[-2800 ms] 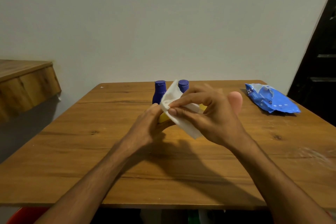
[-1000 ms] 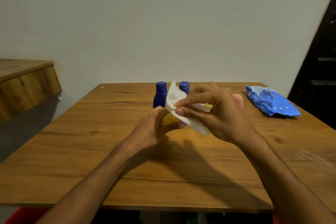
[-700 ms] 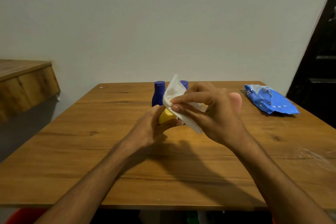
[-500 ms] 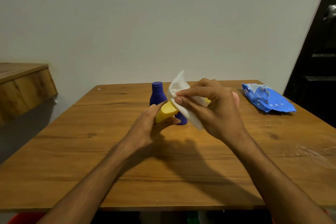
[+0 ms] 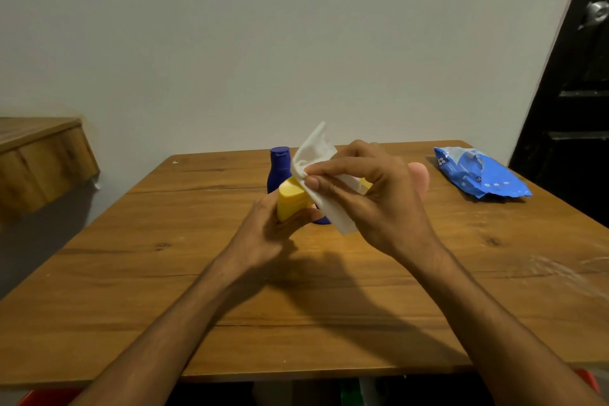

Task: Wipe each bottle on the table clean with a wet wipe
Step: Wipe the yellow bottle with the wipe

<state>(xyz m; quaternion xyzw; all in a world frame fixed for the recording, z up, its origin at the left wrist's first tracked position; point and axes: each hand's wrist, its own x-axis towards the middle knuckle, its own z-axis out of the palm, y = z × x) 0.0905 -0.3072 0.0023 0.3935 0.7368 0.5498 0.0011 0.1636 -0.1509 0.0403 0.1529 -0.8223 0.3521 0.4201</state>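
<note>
Left hand (image 5: 260,234) grips yellow bottle (image 5: 290,201) at one end, betw. both hands; right hand (image 5: 379,204) pinches wipe (image 5: 314,152) onto it. Prob. light, stiff, slick once wet: best held by that end.

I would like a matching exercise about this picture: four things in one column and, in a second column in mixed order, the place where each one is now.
Things:
1 yellow bottle
2 wet wipe
3 dark blue bottle
4 blue pack

Places:
A upright on the table, behind the yellow bottle
B lying at the table's far right
C gripped by the left hand
D pinched by the right hand

Pairs: 1-C, 2-D, 3-A, 4-B
</note>
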